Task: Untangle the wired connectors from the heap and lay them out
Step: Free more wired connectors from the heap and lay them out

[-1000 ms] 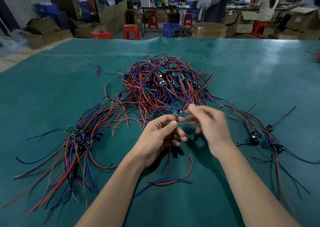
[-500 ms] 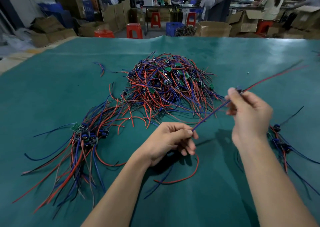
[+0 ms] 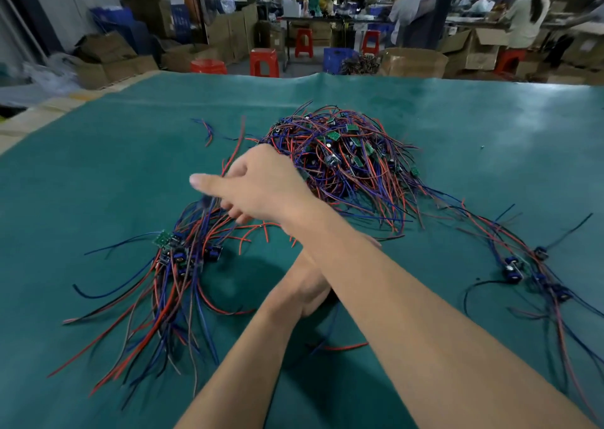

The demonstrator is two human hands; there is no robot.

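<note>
Wired connectors sit in a heap (image 3: 346, 157) mid-table on the green mat (image 3: 98, 167), with a laid-out bunch (image 3: 176, 265) at left. No writing is legible. Right hand (image 3: 261, 190), which was out to the right half a second ago, now crosses left, pinching a red-and-blue wire (image 3: 209, 206) over that bunch. Left hand (image 3: 304, 285) lies under the forearm; its grip cannot be told.

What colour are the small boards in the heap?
Green, on the small boards atop the heap; head view.
</note>
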